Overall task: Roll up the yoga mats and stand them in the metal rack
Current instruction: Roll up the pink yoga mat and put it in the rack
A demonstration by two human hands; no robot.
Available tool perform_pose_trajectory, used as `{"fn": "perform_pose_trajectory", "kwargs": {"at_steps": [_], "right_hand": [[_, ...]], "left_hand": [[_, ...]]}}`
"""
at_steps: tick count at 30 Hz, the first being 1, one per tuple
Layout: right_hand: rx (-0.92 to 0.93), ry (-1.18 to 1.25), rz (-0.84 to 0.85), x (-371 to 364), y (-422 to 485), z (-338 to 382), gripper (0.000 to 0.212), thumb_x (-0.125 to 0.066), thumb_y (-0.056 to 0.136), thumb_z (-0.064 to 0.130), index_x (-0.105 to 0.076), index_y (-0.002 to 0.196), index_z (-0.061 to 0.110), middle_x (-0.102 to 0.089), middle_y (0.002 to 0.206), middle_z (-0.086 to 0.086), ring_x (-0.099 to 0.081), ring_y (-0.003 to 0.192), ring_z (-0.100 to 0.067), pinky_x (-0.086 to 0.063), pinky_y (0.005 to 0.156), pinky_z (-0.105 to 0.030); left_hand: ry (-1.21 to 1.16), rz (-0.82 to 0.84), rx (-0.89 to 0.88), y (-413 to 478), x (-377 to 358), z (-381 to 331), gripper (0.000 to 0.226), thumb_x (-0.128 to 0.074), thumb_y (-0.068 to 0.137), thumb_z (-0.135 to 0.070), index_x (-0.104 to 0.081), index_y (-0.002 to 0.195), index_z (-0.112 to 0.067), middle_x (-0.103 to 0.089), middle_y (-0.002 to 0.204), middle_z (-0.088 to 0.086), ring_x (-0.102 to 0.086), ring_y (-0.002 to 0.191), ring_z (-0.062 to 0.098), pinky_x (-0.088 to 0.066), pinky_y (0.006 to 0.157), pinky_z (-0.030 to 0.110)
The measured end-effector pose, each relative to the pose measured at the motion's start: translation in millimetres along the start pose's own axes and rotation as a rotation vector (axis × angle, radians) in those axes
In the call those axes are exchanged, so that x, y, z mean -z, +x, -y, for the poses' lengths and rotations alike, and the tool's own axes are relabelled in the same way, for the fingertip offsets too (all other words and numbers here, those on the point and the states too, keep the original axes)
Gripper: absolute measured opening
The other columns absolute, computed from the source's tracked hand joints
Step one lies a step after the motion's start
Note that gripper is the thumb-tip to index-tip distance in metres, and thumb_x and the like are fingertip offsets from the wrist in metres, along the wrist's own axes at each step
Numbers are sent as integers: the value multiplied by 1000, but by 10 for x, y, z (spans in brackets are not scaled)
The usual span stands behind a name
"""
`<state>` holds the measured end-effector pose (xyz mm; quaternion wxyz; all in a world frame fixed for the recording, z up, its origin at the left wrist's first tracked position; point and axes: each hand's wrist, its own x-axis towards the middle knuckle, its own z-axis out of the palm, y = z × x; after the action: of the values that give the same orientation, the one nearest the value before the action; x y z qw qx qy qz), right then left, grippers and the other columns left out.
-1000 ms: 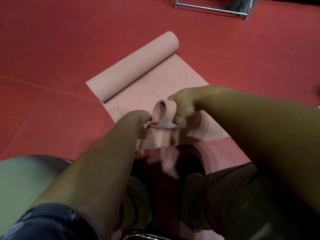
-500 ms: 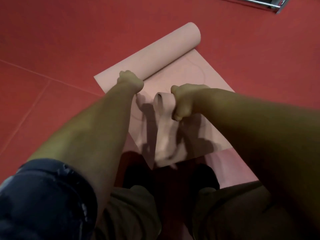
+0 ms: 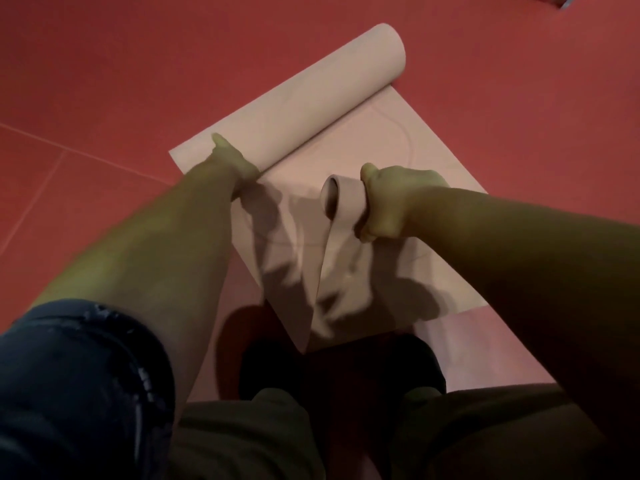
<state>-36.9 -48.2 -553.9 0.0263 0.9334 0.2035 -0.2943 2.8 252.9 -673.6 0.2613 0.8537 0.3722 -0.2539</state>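
Note:
A pink yoga mat (image 3: 398, 147) lies on the red floor. Its far end is wound into a thick roll (image 3: 311, 98) lying diagonally. My left hand (image 3: 232, 161) sits at the near left end of that thick roll, thumb stretched up along it and fingers curled at its edge. The mat's near end is wound into a small tight roll (image 3: 341, 199), lifted off the flat part. My right hand (image 3: 391, 202) grips this small roll from the right, and a loose flap hangs down from it.
A corner of the metal rack (image 3: 564, 0) shows at the top right edge. My dark shoes (image 3: 426, 368) stand at the mat's near edge. Red floor (image 3: 104, 81) with a thin seam line spreads to the left and behind.
My left hand has let go of the small near roll and reached forward to the thick far roll. My right hand has kept its grip on the small roll.

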Motion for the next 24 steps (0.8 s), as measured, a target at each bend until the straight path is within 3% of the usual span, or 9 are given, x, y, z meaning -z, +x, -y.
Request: {"fn": "perform_pose_trajectory", "kwargs": {"at_steps": [2, 3, 6, 8, 12, 15, 19, 21, 24], "right_hand": [[1, -1, 8, 7, 4, 28, 68, -87, 72, 51, -42, 114, 23, -57, 90, 4, -63, 91, -31, -40, 61, -35], [1, -2, 8, 12, 11, 47, 68, -87, 72, 50, -41, 114, 23, -56, 89, 4, -63, 91, -31, -41, 63, -36], [7, -8, 1, 15, 36, 84, 67, -86, 71, 49, -41, 113, 22, -54, 89, 4, -61, 92, -31, -43, 67, -38], [18, -16, -3, 7, 26, 102, 67, -86, 72, 49, -39, 112, 22, -52, 91, 4, -58, 92, -30, -41, 68, -37], [20, -27, 24, -4, -31, 76, 66, -84, 75, 48, -39, 117, 23, -53, 98, 3, -54, 93, -29, -40, 68, -37], [5, -2, 70, -24, -73, 34, 64, -86, 74, 49, -40, 112, 24, -50, 91, 5, -56, 92, -29, -42, 70, -37], [23, -21, 202, -46, -123, -35, 57, -87, 72, 52, -55, 110, 25, -59, 92, 6, -63, 94, -26, -43, 67, -35], [55, -36, 243, -16, -155, -45, 50, -87, 70, 53, -67, 107, 27, -67, 95, 6, -67, 92, -24, -41, 61, -32], [181, -109, 121, 61, -248, -9, 33, -81, 73, 53, -62, 93, 34, -68, 97, 5, -64, 88, -25, -37, 58, -30]], "left_hand": [[115, 5, -1, -8, -36, -2, 136, -79, 75, -37, 17, 169, -16, -33, 167, 19, -46, 145, 39, -44, 118, 44], [129, -39, -33, -34, -49, -25, 128, -78, 73, -41, 0, 170, -11, -42, 162, 21, -51, 141, 39, -47, 116, 45], [210, -328, -186, -188, -56, -159, 81, -76, 85, -51, -49, 149, -9, -60, 144, 20, -57, 134, 41, -50, 106, 47], [304, -406, -249, -254, -134, -230, 98, -84, 79, -60, -41, 152, -12, -51, 150, 20, -46, 141, 41, -43, 112, 49], [429, -141, -135, -207, -404, -146, 155, -95, 61, -62, 5, 170, -17, -11, 175, 18, -18, 159, 45, -24, 125, 59], [577, -95, -104, -244, -531, -58, 164, -93, 48, -70, 4, 169, -18, -30, 166, 23, -27, 154, 45, -35, 119, 63], [728, -286, -316, -444, -714, -84, 79, -76, 71, -54, -56, 136, -15, -63, 134, 16, -52, 128, 41, -43, 107, 44], [685, -386, -417, -600, -678, -126, 45, -70, 75, -35, -64, 117, -17, -70, 115, 14, -55, 119, 40, -44, 95, 44], [548, -466, -629, -796, -375, -459, 26, -65, 78, -19, -63, 104, -17, -70, 101, 11, -55, 114, 41, -47, 76, 43]]}}
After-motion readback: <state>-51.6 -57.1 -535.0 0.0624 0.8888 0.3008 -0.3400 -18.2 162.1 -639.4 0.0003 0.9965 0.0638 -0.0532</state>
